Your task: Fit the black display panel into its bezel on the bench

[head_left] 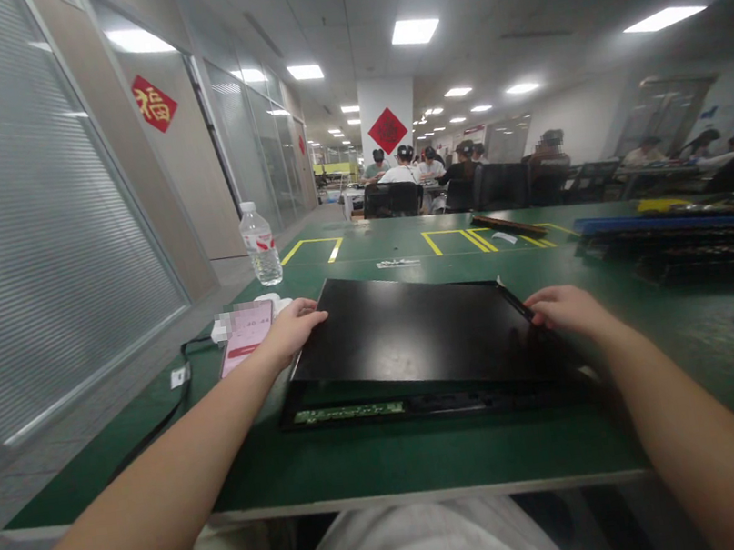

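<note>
Panel (417, 332): your left hand (292, 327) and right hand (569, 307) grip its two sides.
Risk: it may slip onto the frame (420, 405).

A black panel (410, 333) lies on the green table (395, 464) (yellow line markings), beside a pink-screened phone (246, 348).

My green table (436, 458) carries a black panel (410, 333) mid-frame, phone (246, 348) and water bottle (260, 245) left, stacked trays (693, 240) right.

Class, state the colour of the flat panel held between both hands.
Black, glossy: the flat panel, seen best in the head view.
</note>
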### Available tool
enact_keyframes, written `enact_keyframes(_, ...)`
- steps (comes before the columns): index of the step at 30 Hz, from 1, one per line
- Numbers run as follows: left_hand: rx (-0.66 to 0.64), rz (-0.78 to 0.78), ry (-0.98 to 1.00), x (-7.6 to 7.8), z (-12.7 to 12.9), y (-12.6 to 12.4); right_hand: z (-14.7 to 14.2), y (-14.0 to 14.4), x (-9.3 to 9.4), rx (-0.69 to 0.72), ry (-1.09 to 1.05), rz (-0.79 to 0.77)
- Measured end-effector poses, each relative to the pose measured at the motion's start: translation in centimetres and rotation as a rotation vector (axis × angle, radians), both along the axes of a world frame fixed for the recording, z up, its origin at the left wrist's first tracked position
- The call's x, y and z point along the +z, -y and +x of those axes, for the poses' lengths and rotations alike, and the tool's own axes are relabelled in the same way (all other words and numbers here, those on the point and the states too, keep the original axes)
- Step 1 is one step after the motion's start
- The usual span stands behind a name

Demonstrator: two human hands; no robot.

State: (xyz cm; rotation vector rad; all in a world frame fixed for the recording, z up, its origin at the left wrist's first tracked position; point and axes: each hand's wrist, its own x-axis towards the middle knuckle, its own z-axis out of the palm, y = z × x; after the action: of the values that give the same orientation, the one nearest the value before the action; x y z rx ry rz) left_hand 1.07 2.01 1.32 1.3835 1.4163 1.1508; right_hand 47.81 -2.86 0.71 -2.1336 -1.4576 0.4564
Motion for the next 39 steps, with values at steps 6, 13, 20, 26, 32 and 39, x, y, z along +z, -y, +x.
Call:
enact_keyframes(6, 0.056, 0.07, -0.251, -0.6, -0.4, -0.3, 0.0, -0.1, 0.0, -0.007, -0.063, 0.008)
enact_keyframes(13, 0.008, 0.138, -0.491, -0.9, -0.8, -0.6, -0.1, -0.1, 0.0, -0.022, -0.097, 0.028)
enact_keyframes(20, -0.039, 0.183, -0.627, -1.1, -0.8, -0.8, -0.3, 0.0, 0.2, -0.039, -0.134, 0.027)
enact_keyframes(26, -0.066, 0.235, -0.672, -1.2, -1.0, -1.1, -0.8, 0.2, 0.6, -0.063, -0.188, 0.026)
enact_keyframes(32, -0.079, 0.263, -0.692, -1.4, -1.1, -1.3, -0.6, 0.1, 0.5, -0.078, -0.222, 0.023)
enact_keyframes(39, -0.096, 0.275, -0.788, -1.6, -1.1, -1.4, -0.8, 0.2, 0.5, -0.075, -0.195, 0.03)
